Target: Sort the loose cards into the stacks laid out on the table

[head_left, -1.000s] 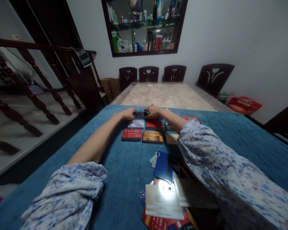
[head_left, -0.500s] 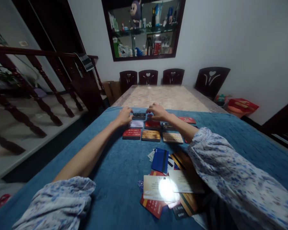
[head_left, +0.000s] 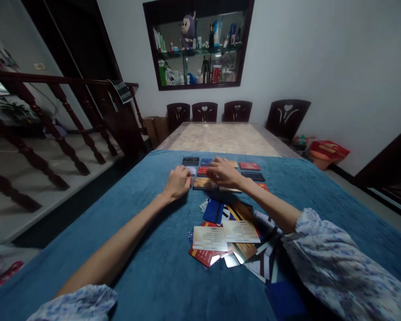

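My left hand [head_left: 177,182] is at the near left corner of a grid of card stacks. Its fingers curl round a stack of red cards [head_left: 190,182], which shows only as a sliver past the fingertips. Over the middle of the grid is my right hand [head_left: 224,172], its fingers bent and apart, with no card seen in them. Below its fingertips lies a stack of gold cards [head_left: 203,183]; a pale stack [head_left: 230,190] is partly covered by the hand. Behind are a black stack [head_left: 190,161], a blue stack [head_left: 206,161] and a red stack [head_left: 202,170].
Loose overlapping cards [head_left: 210,238] lie in a pile nearer me, with a dark blue piece [head_left: 285,299] at its near right. More stacks, one red [head_left: 250,166] and one black [head_left: 253,176], stand at the grid's right. A blue cloth [head_left: 137,249] covers this table end.
Both hands have come back from the far row toward the near row. The left hand now covers the near left red stack, and the far blue stack has come into sight.
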Demonstrator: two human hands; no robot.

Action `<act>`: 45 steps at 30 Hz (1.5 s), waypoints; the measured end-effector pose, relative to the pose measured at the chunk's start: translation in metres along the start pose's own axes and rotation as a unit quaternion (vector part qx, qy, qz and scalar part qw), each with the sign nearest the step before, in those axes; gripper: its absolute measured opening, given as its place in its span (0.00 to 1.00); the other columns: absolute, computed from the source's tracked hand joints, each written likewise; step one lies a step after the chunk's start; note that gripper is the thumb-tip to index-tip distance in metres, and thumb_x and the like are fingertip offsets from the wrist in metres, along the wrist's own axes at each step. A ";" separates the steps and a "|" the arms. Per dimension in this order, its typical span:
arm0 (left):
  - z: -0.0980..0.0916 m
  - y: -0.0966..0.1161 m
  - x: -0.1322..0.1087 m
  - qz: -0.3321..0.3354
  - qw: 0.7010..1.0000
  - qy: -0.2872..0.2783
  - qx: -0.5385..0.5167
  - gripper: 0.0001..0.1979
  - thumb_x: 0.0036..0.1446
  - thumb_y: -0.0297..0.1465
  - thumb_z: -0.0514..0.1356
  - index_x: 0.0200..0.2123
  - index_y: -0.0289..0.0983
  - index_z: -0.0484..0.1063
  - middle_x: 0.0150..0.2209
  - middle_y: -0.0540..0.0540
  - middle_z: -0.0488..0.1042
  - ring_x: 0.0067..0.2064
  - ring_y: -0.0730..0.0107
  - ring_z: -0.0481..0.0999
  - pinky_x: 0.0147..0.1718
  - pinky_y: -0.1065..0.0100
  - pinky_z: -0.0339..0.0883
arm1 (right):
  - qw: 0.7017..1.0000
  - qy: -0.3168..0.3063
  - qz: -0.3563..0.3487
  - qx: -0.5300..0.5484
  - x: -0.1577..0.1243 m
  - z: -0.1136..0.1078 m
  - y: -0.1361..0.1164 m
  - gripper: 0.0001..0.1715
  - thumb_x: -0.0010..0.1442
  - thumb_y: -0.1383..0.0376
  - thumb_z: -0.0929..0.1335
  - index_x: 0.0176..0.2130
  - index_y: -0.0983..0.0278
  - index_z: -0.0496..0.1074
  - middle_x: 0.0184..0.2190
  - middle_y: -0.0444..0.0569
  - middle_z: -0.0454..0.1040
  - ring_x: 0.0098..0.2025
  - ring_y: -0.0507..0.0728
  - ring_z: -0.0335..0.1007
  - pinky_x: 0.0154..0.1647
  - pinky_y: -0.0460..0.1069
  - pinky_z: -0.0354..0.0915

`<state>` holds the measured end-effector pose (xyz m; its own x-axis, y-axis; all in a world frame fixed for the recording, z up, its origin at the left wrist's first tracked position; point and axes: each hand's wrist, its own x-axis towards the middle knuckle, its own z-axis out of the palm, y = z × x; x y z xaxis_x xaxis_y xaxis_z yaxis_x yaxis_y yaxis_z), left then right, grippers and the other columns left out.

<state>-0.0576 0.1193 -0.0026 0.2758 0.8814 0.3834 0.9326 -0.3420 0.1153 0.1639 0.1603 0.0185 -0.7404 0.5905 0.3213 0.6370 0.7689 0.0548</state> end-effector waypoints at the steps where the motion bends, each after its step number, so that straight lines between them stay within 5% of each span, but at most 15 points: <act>1: 0.000 0.006 -0.005 0.005 1.000 0.002 -0.005 0.08 0.62 0.27 0.53 0.36 0.37 0.71 0.44 0.40 0.74 0.48 0.57 0.71 0.47 0.58 0.65 | 1.000 -0.002 -0.008 0.006 -0.006 0.000 -0.004 0.12 0.64 0.66 0.63 0.37 0.63 0.77 0.38 0.54 0.77 0.46 0.62 0.61 0.42 0.53 0.51; 15: -0.006 0.074 -0.054 0.028 0.998 -0.047 -0.030 0.05 0.61 0.29 0.56 0.38 0.36 0.72 0.46 0.41 0.74 0.51 0.56 0.70 0.47 0.56 0.64 | 0.992 -0.116 0.044 0.025 -0.063 0.003 -0.027 0.21 0.59 0.67 0.67 0.53 0.58 0.75 0.51 0.54 0.74 0.55 0.66 0.58 0.50 0.59 0.56; 23: -0.002 0.092 -0.071 -0.001 0.995 -0.099 0.001 0.18 0.59 0.43 0.59 0.44 0.34 0.74 0.46 0.37 0.73 0.52 0.49 0.69 0.49 0.50 0.63 | 0.986 -0.157 0.042 0.023 -0.068 0.002 -0.037 0.24 0.57 0.66 0.68 0.54 0.58 0.75 0.51 0.56 0.74 0.55 0.67 0.59 0.49 0.59 0.58; 33: -0.009 0.093 -0.074 -0.007 0.991 -0.134 0.026 0.25 0.55 0.48 0.59 0.43 0.32 0.75 0.47 0.34 0.73 0.53 0.43 0.69 0.51 0.45 0.64 | 0.987 -0.155 0.023 0.026 -0.071 0.006 -0.041 0.27 0.50 0.68 0.68 0.51 0.60 0.76 0.49 0.57 0.74 0.53 0.68 0.60 0.46 0.58 0.58; 45: -0.018 0.075 -0.076 0.011 0.985 -0.166 0.055 0.19 0.55 0.41 0.58 0.42 0.35 0.78 0.42 0.35 0.76 0.47 0.49 0.74 0.45 0.57 0.68 | 0.988 -0.137 0.005 0.068 -0.070 0.006 -0.043 0.30 0.54 0.69 0.68 0.57 0.61 0.72 0.54 0.56 0.71 0.55 0.67 0.59 0.49 0.59 0.60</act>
<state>-0.0129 0.0202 -0.0063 0.3395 0.9385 0.0625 0.9403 -0.3403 0.0034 0.1868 0.0872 -0.0120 -0.7765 0.6280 0.0518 0.6236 0.7776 -0.0802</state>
